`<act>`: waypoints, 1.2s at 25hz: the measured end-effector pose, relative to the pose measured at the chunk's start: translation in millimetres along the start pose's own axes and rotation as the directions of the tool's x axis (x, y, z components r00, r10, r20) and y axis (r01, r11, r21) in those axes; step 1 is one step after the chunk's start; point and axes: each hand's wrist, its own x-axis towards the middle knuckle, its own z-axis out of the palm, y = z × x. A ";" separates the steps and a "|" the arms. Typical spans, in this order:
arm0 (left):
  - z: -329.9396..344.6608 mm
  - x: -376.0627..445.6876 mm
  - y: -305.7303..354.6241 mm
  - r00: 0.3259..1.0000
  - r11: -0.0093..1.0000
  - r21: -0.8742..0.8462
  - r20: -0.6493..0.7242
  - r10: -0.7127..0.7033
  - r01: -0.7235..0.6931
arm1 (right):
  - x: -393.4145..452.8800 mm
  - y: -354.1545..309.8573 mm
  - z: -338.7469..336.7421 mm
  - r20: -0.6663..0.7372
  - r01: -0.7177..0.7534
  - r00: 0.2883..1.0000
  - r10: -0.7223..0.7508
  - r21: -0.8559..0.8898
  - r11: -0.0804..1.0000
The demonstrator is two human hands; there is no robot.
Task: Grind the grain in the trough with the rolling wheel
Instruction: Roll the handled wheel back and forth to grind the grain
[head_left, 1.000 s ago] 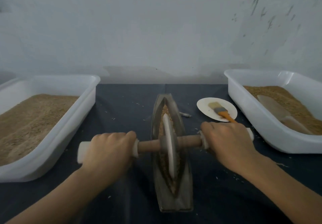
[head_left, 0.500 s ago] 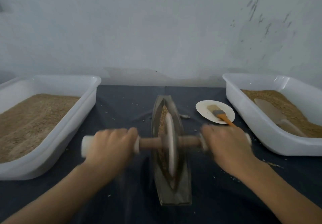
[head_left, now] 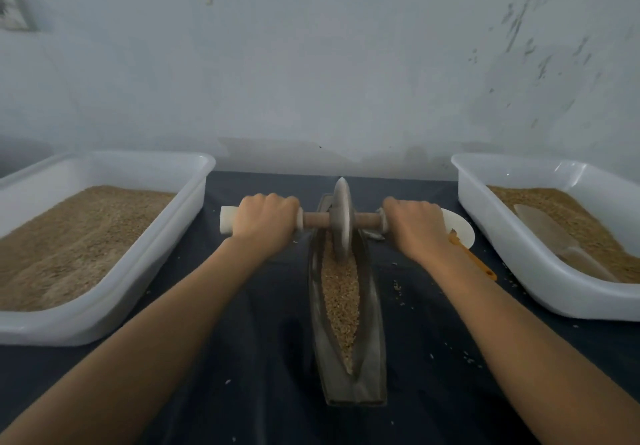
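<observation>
A person's left hand [head_left: 265, 221] and right hand [head_left: 414, 224], fingers curled tight around the ends of the wooden axle [head_left: 316, 219], had pushed the rolling wheel [head_left: 342, 223] from mid-trough a second earlier to the far end of the narrow trough [head_left: 372, 358]. The grain [head_left: 340, 292] lay exposed along the channel nearer the camera, still coarse by the look of it, suggesting a return stroke was due. White tubs [head_left: 180, 236] of grain flanked the dark table [head_left: 242, 375].

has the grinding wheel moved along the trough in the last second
Yes. The wheel has rolled away from the person, from mid-trough to the far end of the trough, both hands riding along.
</observation>
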 end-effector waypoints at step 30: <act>-7.0 -99.5 3.3 0.974 0.990 0.129 -0.210 0.081 -0.054 | -103.9 7.5 -9.6 -0.133 0.126 0.982 -0.133 -0.061 0.990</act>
